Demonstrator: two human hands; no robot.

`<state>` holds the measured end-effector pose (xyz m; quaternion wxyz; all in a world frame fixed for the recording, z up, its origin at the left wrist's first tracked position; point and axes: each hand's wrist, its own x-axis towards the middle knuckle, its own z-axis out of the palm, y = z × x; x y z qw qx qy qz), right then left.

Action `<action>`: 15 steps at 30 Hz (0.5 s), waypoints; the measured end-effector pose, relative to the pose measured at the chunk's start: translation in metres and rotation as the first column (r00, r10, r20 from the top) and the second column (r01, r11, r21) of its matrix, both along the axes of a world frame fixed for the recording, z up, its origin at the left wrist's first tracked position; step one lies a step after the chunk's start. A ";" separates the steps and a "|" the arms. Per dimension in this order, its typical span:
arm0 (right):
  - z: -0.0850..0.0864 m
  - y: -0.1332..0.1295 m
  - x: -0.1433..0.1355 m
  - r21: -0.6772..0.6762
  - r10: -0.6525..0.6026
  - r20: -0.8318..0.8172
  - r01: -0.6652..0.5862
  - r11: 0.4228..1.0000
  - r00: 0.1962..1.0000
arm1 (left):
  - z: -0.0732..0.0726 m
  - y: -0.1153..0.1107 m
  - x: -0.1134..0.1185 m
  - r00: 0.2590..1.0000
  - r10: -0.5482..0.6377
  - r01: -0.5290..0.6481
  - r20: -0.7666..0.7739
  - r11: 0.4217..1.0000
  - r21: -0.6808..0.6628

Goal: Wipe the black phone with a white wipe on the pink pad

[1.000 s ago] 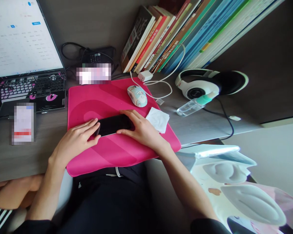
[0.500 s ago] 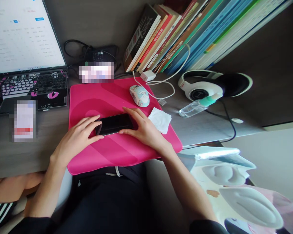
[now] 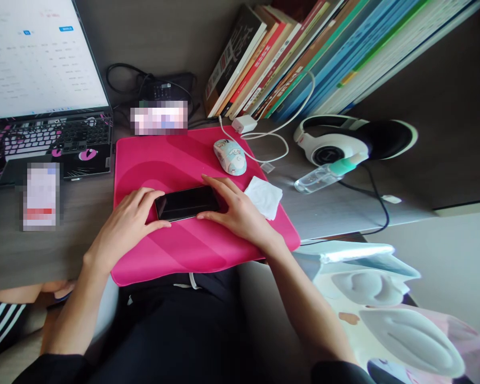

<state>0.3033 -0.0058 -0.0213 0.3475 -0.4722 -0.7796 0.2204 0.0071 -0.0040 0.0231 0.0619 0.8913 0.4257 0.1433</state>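
Observation:
A black smartphone (image 3: pixel 187 203) with a dark screen lies sideways on the pink desk mat (image 3: pixel 156 154). My left hand (image 3: pixel 134 218) holds its left end, with fingers at the upper corner and the thumb along the lower edge. At the right end, my right hand (image 3: pixel 234 205) has its index finger by the upper edge and its thumb at the lower edge. A folded white cloth or tissue (image 3: pixel 264 197) lies beside my right hand. Above it sits a patterned computer mouse (image 3: pixel 230 157).
An open laptop (image 3: pixel 48 144) stands at the left, with a blurred phone-like object (image 3: pixel 40 197) in front. Books (image 3: pixel 264 64) line the back. White headphones (image 3: pixel 332 144), a spray bottle (image 3: pixel 324 176) and a charger cable (image 3: pixel 280 138) occupy the right side. A white bag (image 3: pixel 356 266) hangs below the edge.
My left fingers have drawn in from over the screen to the phone's upper left corner. The right hand stays put. Another person's leg at the lower left has shifted.

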 end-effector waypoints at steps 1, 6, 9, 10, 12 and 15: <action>0.000 0.000 0.000 0.000 -0.002 0.002 0.002 1.000 1.000 | 0.000 0.000 0.000 1.000 0.000 0.000 0.001 1.000 0.003; 0.001 0.000 0.000 -0.006 -0.002 0.008 0.002 1.000 1.000 | -0.001 0.000 0.001 1.000 0.003 -0.003 -0.018 1.000 0.000; 0.001 0.000 0.000 -0.010 -0.002 0.001 0.002 1.000 1.000 | -0.001 0.000 0.001 1.000 0.010 -0.010 -0.025 1.000 0.006; 0.001 0.000 0.000 -0.012 -0.002 -0.004 0.002 1.000 1.000 | 0.000 0.000 0.001 1.000 0.012 -0.012 -0.027 1.000 0.005; 0.000 0.000 0.000 -0.017 -0.002 -0.011 0.002 1.000 1.000 | 0.001 0.000 0.002 0.999 0.015 -0.015 -0.032 1.000 0.000; 0.000 0.000 0.000 -0.023 -0.003 -0.013 0.003 1.000 1.000 | 0.002 -0.001 0.002 0.999 0.014 -0.014 -0.032 1.000 -0.003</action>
